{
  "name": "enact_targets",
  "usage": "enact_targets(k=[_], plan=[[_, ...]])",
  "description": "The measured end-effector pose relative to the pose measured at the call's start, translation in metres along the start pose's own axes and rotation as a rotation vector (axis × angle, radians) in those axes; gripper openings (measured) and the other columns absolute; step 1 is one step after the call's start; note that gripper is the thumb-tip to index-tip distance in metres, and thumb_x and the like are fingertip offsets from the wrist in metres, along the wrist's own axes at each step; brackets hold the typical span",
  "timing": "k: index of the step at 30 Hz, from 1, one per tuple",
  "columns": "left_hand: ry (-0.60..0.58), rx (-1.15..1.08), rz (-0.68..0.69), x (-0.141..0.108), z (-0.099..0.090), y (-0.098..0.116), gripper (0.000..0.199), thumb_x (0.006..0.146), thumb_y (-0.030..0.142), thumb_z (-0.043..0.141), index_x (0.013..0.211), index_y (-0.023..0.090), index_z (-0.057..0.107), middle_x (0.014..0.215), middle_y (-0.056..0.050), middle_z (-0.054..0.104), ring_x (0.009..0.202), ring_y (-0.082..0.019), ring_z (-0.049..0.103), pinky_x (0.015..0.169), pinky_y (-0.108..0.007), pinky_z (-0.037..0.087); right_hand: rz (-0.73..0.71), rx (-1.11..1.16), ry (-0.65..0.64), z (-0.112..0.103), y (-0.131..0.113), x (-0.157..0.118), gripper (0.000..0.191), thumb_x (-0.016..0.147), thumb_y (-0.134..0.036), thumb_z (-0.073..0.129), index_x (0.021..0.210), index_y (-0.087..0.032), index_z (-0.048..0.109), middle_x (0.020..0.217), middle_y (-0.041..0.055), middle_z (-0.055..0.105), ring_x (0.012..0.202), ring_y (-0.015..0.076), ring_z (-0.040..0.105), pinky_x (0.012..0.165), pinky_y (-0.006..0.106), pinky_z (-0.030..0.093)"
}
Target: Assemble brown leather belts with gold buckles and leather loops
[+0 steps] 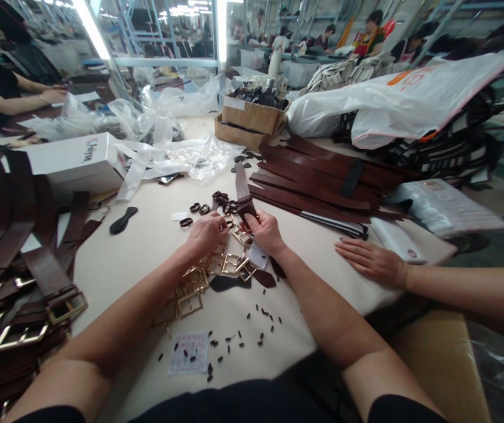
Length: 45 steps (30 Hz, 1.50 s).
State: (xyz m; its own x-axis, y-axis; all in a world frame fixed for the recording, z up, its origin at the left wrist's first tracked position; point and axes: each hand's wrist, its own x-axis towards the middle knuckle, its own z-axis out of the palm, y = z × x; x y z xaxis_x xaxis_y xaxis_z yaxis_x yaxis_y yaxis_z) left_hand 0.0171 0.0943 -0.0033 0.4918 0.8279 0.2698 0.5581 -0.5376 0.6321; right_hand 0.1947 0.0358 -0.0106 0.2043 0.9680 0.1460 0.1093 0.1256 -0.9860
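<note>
My right hand [268, 234] is closed around a dark brown leather belt strap [247, 207], its thumb pressed on top, and the strap's far end points away from me. Just left of it, my left hand [208, 236] has its fingers pinched together at a small dark leather belt loop [229, 224], partly hidden by the fingertips. Several more belt loops [195, 207] lie in a loose group beyond the hands. Gold belt buckles [190, 304] are heaped below and between my hands. Dark leather tabs [229, 283] rest beside the buckles.
Small dark pieces [239, 334] are scattered near me, some on a printed paper [189, 354]. Finished belts [64, 294] pile at left, brown straps [322, 176] at right. A white box [71, 155] and cardboard box [252, 117] stand behind. Another person's hand [373, 262] rests at right.
</note>
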Motion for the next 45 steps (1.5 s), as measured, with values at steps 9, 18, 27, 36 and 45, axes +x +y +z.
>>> enact_targets(k=[9, 18, 27, 36, 45], plan=[[0.16, -0.99, -0.269, -0.002, 0.005, 0.001, 0.031, 0.068, 0.043, 0.079, 0.073, 0.015, 0.065, 0.069, -0.001, 0.06, 0.066, -0.013, 0.053, 0.068, -0.027, 0.043, -0.001, -0.024, -0.061, 0.009, -0.009, -0.007, 0.037, 0.083, -0.054, 0.06, 0.082, -0.017, 0.06, 0.072, 0.0049, 0.069, 0.061, 0.0191, 0.068, 0.056, 0.028, 0.054], [0.107, -1.019, -0.227, -0.006, 0.0, 0.011, 0.03, 0.065, 0.038, 0.083, 0.073, 0.015, 0.065, 0.068, 0.0, 0.06, 0.062, -0.011, 0.052, 0.062, -0.024, 0.043, -0.009, -0.029, -0.097, 0.011, -0.002, -0.007, 0.035, 0.086, -0.052, 0.058, 0.088, -0.017, 0.062, 0.079, 0.005, 0.069, 0.067, 0.0183, 0.069, 0.062, 0.028, 0.055], [-0.158, -0.975, -0.195, -0.006, -0.014, 0.008, 0.042, 0.065, 0.032, 0.083, 0.102, 0.019, 0.068, 0.077, -0.001, 0.066, 0.066, -0.013, 0.057, 0.062, -0.025, 0.043, -0.099, -0.2, -0.137, 0.006, -0.006, -0.008, 0.029, 0.089, -0.046, 0.056, 0.083, -0.018, 0.061, 0.072, 0.0039, 0.067, 0.063, 0.0163, 0.067, 0.057, 0.025, 0.049], [0.125, -1.023, -0.24, -0.001, -0.003, 0.006, 0.038, 0.06, 0.032, 0.086, 0.07, 0.017, 0.053, 0.063, 0.003, 0.058, 0.057, -0.011, 0.055, 0.058, -0.023, 0.045, 0.035, 0.004, -0.081, 0.013, -0.011, -0.01, 0.035, 0.083, -0.052, 0.061, 0.084, -0.017, 0.061, 0.076, 0.0048, 0.069, 0.065, 0.0177, 0.068, 0.06, 0.028, 0.055], [0.093, -1.047, -0.283, -0.005, -0.001, 0.012, 0.042, 0.063, 0.046, 0.085, 0.085, 0.015, 0.069, 0.081, -0.004, 0.068, 0.073, -0.016, 0.063, 0.077, -0.031, 0.053, 0.075, 0.043, -0.042, 0.017, -0.004, -0.009, 0.04, 0.081, -0.056, 0.064, 0.085, -0.016, 0.063, 0.075, 0.0049, 0.069, 0.063, 0.0163, 0.068, 0.055, 0.024, 0.054]])
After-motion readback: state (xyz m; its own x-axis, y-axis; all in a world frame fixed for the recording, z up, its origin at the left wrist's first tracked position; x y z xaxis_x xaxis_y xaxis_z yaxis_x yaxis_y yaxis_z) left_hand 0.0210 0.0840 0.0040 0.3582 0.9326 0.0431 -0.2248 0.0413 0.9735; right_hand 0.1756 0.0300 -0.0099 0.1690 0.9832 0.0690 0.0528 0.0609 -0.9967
